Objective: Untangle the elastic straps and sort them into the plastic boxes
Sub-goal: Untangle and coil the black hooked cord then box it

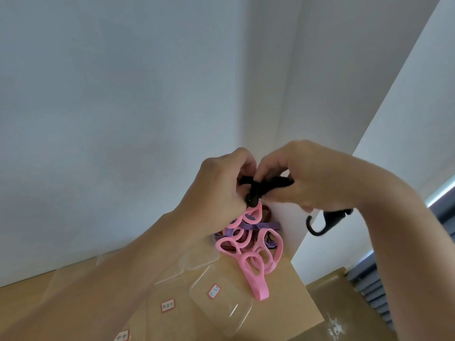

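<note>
I see left hand pinching black strap | right hand gripping same strap, hook dangling right | pink strap, purple strap tangled below hands, just beyond clear boxes

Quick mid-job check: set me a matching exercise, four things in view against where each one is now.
1 black strap
2 pink strap
3 black hook
4 clear box

A on the tan table
B dangling below the right hand
C pinched by left hand and right hand
D hanging under the left hand

Pairs: 1-C, 2-D, 3-B, 4-A
</note>
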Demonstrator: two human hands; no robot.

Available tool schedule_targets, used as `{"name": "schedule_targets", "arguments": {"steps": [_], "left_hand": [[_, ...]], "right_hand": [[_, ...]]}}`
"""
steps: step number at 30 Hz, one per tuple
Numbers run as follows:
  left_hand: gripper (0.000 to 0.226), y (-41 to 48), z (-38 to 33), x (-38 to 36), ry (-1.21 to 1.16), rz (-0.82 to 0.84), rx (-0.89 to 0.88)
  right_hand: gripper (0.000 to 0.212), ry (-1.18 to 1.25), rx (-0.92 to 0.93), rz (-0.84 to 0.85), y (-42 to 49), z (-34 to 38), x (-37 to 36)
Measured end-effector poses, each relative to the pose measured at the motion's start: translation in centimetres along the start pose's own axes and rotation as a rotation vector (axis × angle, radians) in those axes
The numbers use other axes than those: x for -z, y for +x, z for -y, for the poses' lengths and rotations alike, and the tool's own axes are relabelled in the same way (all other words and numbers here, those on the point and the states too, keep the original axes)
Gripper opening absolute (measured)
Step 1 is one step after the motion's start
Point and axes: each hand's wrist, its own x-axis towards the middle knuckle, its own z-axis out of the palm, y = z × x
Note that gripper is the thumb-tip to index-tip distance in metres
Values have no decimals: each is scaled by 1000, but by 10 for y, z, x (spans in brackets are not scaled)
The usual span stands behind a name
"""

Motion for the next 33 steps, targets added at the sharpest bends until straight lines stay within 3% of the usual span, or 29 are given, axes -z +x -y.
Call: {"name": "schedule_targets", "arguments": {"steps": [6,13,16,17,20,22,24,28,30,33], "left_hand": [[31,4,-2,9,-179,-8,45],[38,-12,-14,6,-539,175,109],[38,-9,-21,12,-734,57,139],[36,-7,-22,15,-782,7,146],[43,1,-18,19,-902,-135,202],[42,4,-15,15,-954,-201,238],[44,3,-10,10,-963,-263,288],[51,-3,3,-1,-744,-348,358],[51,-3,4,-5,-668,-384,342],[48,-1,4,-9,-600,-451,301]], "right_hand": [[13,86,91,-65,11,-2,25],[28,51,206,-147,24,-14,38],[63,268,148,-227,32,-28,16],[64,377,144,-265,34,-30,3],[39,685,181,-339,38,-36,-42],[32,914,90,-292,35,-35,-69],[30,1097,42,-184,31,-35,-87],[63,1179,48,-151,24,-33,-96],[80,1181,-4,-231,22,-27,-96],[79,1105,-92,-403,26,-18,-100]]}}
